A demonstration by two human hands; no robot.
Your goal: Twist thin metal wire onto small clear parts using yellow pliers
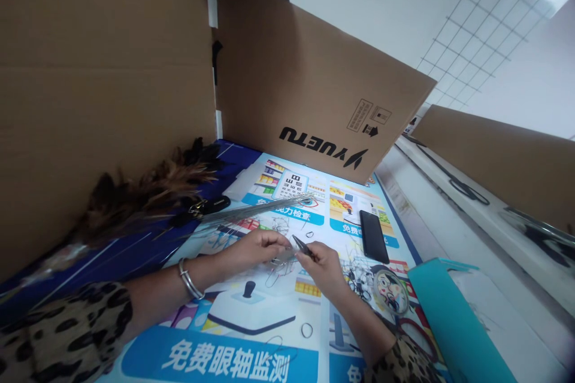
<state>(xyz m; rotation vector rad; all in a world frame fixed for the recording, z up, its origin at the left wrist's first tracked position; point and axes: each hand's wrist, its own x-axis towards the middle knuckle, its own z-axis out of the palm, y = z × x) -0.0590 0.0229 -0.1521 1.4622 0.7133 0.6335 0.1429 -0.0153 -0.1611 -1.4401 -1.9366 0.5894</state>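
My left hand [257, 248] is closed in a pinch on a thin bent wire piece [279, 269] that lies on a printed poster [251, 359] covering the table. My right hand [326, 266] grips small dark pliers [302, 245] whose tip points up-left toward the left fingers. Both hands meet near the middle of the poster. A silver bangle [189, 278] circles my left wrist. A bundle of long straight metal wires [256, 208] lies just beyond the hands.
Brown feathers [148, 191] are heaped at the left against cardboard walls [314, 90]. A black phone [374, 236] lies right of the hands. Small rings [306, 330] sit on the poster. A teal folder [453, 323] is at lower right.
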